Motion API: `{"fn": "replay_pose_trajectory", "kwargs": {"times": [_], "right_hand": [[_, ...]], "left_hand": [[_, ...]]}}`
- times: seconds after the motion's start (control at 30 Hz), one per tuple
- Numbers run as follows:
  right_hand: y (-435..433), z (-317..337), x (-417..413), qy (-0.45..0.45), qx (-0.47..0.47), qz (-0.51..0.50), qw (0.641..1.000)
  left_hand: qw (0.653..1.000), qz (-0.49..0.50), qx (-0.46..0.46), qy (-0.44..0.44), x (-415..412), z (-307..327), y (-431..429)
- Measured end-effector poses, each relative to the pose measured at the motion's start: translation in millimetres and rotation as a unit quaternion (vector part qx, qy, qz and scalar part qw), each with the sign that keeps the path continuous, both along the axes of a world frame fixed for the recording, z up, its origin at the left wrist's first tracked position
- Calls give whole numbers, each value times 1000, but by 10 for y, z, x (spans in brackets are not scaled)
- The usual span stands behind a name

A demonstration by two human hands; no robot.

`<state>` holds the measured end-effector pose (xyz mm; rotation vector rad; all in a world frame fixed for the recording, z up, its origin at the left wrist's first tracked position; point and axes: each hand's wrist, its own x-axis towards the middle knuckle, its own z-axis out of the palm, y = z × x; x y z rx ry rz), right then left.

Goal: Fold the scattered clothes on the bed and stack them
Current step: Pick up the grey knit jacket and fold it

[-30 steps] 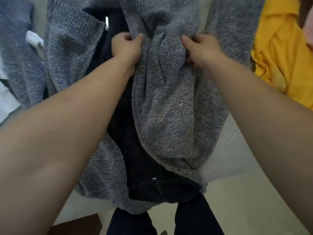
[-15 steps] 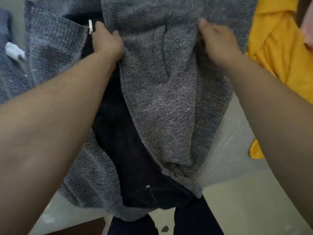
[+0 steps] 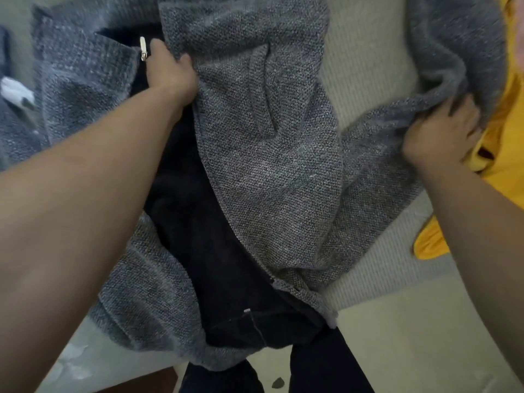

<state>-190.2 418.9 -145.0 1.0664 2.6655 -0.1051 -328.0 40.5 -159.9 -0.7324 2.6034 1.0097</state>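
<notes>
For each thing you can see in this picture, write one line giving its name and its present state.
Grey knit jacket: unzipped, spread open, not yet folded.
Zip pull: hanging loose at the open front edge.
Yellow garment: crumpled, unfolded.
Left hand: closed on the jacket's front edge.
Right hand: closed on a bunch of jacket fabric.

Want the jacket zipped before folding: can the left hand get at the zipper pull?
Probably yes: the zipper pull lies exposed right beside the left hand, though that hand is gripping the grey jacket.
</notes>
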Motion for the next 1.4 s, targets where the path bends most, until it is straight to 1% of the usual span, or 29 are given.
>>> {"fn": "replay_pose_trajectory", "kwargs": {"times": [0.07,0.1,0.13,0.17,0.2,0.23,0.27,0.3,0.33,0.4,0.5,0.57,0.6,0.63,0.7,0.73,0.77,0.8,0.83,0.9,0.93,1.0,1.07,1.1,1.17,1.23,1.3,1.33,1.4], "right_hand": [[-126,106,-32,57,-5,-8,998],[-274,187,-13,109,8,18,994],[-472,278,29,171,11,76,982],[-690,348,111,216,-12,159,963],[-885,362,238,219,-48,266,938],[-1017,317,395,173,-72,369,910],[-1075,248,549,107,-78,442,887],[-1058,165,704,50,-72,469,879],[-1010,102,857,17,-59,449,892],[-939,28,1086,-2,-40,370,928],[-1154,107,1253,2,-69,283,957],[-1329,230,1363,34,-79,250,965],[-1405,294,1436,56,-77,257,962],[-1484,353,1524,77,-81,284,952],[-1674,408,1757,97,-120,376,914],[-1774,390,1888,84,-139,415,895],[-1869,356,1992,49,-150,436,886],[-1953,328,2059,8,-149,433,889],[-2030,320,2085,-24,-142,407,902],[-2176,358,2036,-31,-150,350,924],[-2262,402,1984,-9,-171,342,924],[-2478,495,1878,31,-254,342,904],[-2755,559,1786,4,-369,315,875],[-2907,564,1763,-36,-414,295,861],[-3169,517,1775,-139,-460,254,839],[-3342,465,1839,-208,-493,185,824],[-3432,442,1904,-202,-547,113,804],[-3451,451,1926,-180,-576,94,792],[-3416,497,1918,-115,-596,92,789]], "left_hand": [[999,-1,37,9,28,25,-12],[998,3,68,13,49,45,-21],[995,9,99,15,72,59,-38],[993,9,118,15,100,73,-57],[992,0,122,15,130,70,-86],[994,-17,108,17,156,67,-119],[995,-39,92,23,175,62,-144],[995,-54,78,29,193,66,-156],[995,-63,71,35,211,64,-170],[995,-69,62,44,252,63,-193],[996,-55,8,66,406,129,-198],[994,-74,-25,72,664,257,-106],[991,-106,-43,72,859,321,-53],[983,-150,-81,73,1088,365,-15],[950,-248,-168,82,1536,417,-5],[937,-287,-181,79,1700,391,-55],[932,-316,-169,59,1814,355,-144],[929,-341,-139,32,1892,322,-262],[925,-366,-101,7,1951,325,-382],[917,-395,-52,11,2020,388,-615],[918,-391,-48,39,2032,448,-722],[920,-362,-86,121,1989,563,-942],[920,-325,-150,159,1890,635,-1131],[925,-304,-173,146,1843,656,-1216],[942,-257,-205,69,1735,653,-1326],[941,-231,-246,9,1642,639,-1378],[938,-215,-270,-3,1550,615,-1393],[940,-199,-278,-10,1504,599,-1397],[941,-176,-289,-29,1418,578,-1374]]}}
